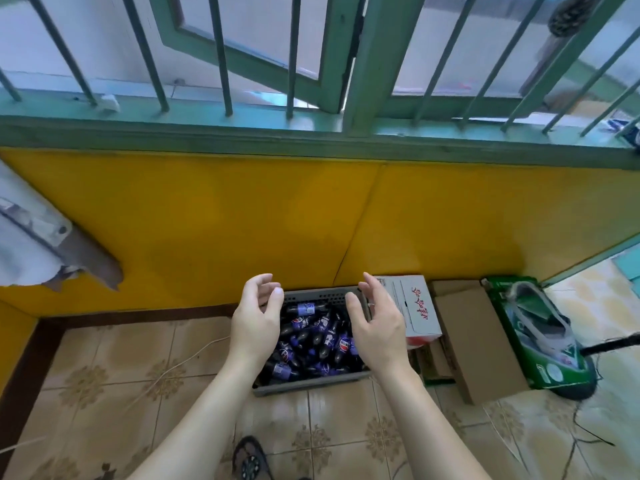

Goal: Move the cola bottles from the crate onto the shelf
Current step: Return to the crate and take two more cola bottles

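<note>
Hands poised above the crate, the pick not yet made.
Left hand (256, 320) and right hand (375, 323) hover, fingers loosely curled, holding nothing; cola bottles (311, 341) lie heaped in the grey crate (311, 384) on the floor. Next, I judge: reach down, grip a bottle.

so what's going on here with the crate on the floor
A person stands over a grey crate on the tiled floor by the yellow wall, full of cola bottles lying jumbled. The left hand and right hand hover above it, fingers loosely curled, holding nothing. No shelf is in view. Cardboard boxes sit to the crate's right.
</note>
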### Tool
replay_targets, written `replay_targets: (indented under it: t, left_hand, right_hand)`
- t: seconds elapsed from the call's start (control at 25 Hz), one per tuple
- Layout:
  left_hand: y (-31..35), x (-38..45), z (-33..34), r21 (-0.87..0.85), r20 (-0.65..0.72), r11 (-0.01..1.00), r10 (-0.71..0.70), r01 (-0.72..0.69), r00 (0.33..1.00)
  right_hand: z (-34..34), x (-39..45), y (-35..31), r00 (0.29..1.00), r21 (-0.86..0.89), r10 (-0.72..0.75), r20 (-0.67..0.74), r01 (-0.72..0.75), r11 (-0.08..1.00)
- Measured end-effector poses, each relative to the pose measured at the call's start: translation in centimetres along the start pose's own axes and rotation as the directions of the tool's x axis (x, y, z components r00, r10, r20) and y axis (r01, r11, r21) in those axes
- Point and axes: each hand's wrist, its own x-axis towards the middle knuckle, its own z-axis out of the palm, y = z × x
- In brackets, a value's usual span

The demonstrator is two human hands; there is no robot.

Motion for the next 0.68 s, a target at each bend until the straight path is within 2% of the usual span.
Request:
replay_targets:
  t: [0.32,0.52,0.68]
  left_hand:
    - [-8.3,8.7,1.5,0.122,0.068,0.986,-0.119,0.11,0.991]
    - [-19.3,14.5,5.5,0.177,0.118,0.969,-0.196,0.174,0.973]
    - [-29.6,18.1,9.4,0.321,0.143,0.925,-0.261,0.205,0.955]
  right_hand:
    - [8.2,7.6,5.5,0.99,-0.187,0.013,0.139,0.014,0.982]
    - [14.7,13.0,15.4,0.978,-0.3,0.003,0.207,0.06,0.952]
    - [20.8,15.8,24.3,0.965,-0.367,-0.055,0.257,0.151,0.918]
